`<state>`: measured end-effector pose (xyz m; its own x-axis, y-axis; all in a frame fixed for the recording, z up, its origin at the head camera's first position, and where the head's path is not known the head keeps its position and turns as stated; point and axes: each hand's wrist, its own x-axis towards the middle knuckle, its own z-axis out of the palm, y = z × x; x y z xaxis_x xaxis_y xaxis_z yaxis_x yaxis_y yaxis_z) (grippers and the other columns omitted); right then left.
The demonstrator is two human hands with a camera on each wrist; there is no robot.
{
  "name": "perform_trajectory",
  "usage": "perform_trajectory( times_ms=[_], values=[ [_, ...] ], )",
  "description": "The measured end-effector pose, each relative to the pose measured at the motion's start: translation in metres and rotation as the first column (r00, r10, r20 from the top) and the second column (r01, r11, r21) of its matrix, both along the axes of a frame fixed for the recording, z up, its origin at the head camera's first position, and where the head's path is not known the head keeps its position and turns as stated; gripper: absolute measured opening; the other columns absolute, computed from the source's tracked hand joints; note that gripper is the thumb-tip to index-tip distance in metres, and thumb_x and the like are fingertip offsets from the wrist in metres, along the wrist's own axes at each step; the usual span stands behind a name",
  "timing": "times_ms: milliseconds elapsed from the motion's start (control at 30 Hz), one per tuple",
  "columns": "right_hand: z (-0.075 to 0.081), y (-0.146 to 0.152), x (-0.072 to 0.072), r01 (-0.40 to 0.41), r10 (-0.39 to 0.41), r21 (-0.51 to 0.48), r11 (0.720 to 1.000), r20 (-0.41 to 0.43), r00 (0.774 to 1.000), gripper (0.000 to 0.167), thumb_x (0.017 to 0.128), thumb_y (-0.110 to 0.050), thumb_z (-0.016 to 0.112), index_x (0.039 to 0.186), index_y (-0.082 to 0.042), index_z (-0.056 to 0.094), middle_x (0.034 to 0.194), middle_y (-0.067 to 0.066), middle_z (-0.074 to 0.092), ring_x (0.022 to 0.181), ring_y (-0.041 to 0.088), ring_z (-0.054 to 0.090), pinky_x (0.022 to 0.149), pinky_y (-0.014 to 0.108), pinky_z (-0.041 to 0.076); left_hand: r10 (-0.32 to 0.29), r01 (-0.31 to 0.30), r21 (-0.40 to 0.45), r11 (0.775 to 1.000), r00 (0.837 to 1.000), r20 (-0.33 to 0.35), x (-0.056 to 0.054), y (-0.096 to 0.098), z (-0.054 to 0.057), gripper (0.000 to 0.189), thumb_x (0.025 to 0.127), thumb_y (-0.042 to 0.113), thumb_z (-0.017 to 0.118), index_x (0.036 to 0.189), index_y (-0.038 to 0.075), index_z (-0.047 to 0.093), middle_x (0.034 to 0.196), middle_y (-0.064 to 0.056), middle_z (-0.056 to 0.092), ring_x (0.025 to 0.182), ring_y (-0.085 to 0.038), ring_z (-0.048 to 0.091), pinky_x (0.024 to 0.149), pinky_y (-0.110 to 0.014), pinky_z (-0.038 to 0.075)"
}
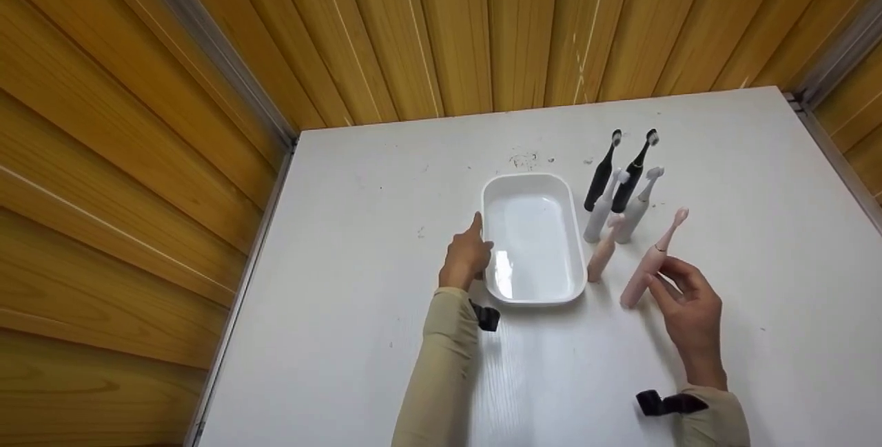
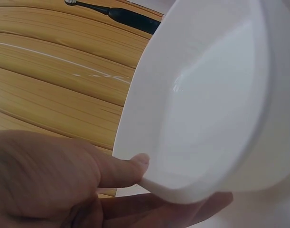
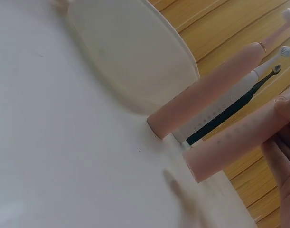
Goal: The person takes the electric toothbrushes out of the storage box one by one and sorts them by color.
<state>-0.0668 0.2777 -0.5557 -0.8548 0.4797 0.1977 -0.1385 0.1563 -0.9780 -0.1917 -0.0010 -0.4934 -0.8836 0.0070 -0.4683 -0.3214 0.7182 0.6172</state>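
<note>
My left hand (image 1: 466,253) pinches the left rim of a white rectangular tray (image 1: 534,299). In the left wrist view, the thumb (image 2: 130,170) lies over the inner side of the rim, with fingers (image 2: 168,213) outside it. My right hand (image 1: 692,309) holds a pink electric toothbrush (image 1: 646,271) between thumb and fingers, brush head up and tilted right. Whether its base touches the table cannot be told. A second pink electric toothbrush (image 1: 601,257) stands by the tray's right side, seen closer in the right wrist view (image 3: 206,90).
Behind the pink toothbrushes stand two white electric toothbrushes (image 1: 598,220) (image 1: 635,214) and two black ones (image 1: 600,182) (image 1: 628,185), upright on the white table (image 1: 358,261). Yellow wood-look panels (image 1: 448,34) rise beyond the table's back and left edges. Dark specks (image 1: 524,160) lie behind the tray.
</note>
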Motion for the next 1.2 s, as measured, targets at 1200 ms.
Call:
perform_trajectory(
  times_ms=[1200],
  values=[
    [-0.009, 0.000, -0.031, -0.068, 0.100, 0.155, 0.986, -0.206, 0.973, 0.039, 0.073, 0.027, 0.063, 0.110, 0.020, 0.055, 0.107, -0.005, 0.062, 0.106, 0.002, 0.061, 0.086, 0.018, 0.051, 0.013, -0.013, 0.009, 1.000, 0.999, -0.037, 0.000, 0.002, 0.000, 0.064, 0.097, 0.018, 0.052, 0.151, 0.035, 0.023, 0.139, -0.018, 0.052, 0.078, -0.022, 0.068, 0.052, -0.029, 0.054]
  ],
)
